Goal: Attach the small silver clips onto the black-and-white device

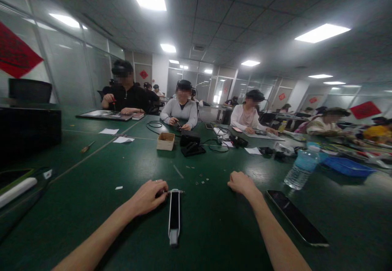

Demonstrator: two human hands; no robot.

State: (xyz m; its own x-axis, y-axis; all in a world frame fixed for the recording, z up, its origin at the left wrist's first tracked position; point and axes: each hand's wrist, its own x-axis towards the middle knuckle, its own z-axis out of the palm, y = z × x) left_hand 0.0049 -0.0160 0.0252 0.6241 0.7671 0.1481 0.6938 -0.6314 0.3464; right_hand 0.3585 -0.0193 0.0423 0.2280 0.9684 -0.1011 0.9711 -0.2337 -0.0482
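Note:
Centre front on the green table lies a narrow black device with a white frame (174, 214), a grey block at its near end and a thin metal rod across its far end. At its left side my left hand (150, 195) is closed, thumb and fingers pinched at the rod's left tip. My right hand (243, 184) rests on the table to the right, apart from the device, fingers curled; what they hold, if anything, is hidden. Between the hands, a little farther off, are several small rings (202, 181) and a clear strip (178, 172).
A phone (297, 218) and a water bottle (302, 167) stand right of my right arm, with a blue tray (349, 167) beyond. A small box (165, 141) and black gear (191, 142) sit ahead. A brush (87, 147) lies left. Several people work across the table.

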